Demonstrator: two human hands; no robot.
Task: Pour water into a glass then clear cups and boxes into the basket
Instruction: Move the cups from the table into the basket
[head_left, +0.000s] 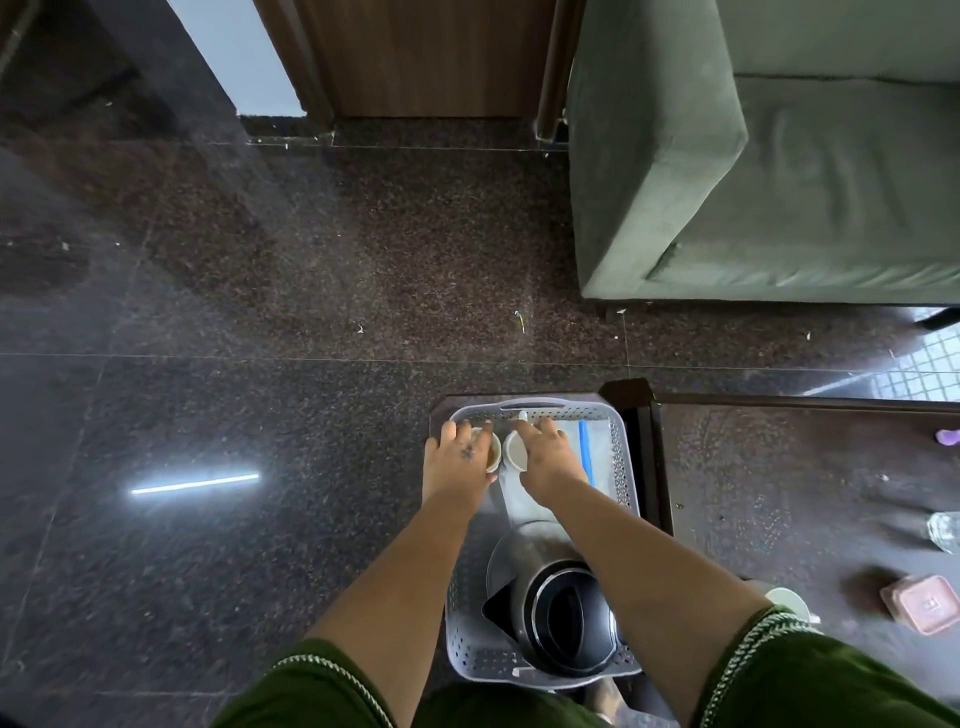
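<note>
Below, dark granite floor (260, 312); green sofa (779, 182) right; grey basket (626, 467).

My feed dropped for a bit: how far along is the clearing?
Done: kettle and a box lie in the basket. In hand: the left hand and right hand each set a cup there. Left: pink box and white cup remain on the table.
</note>
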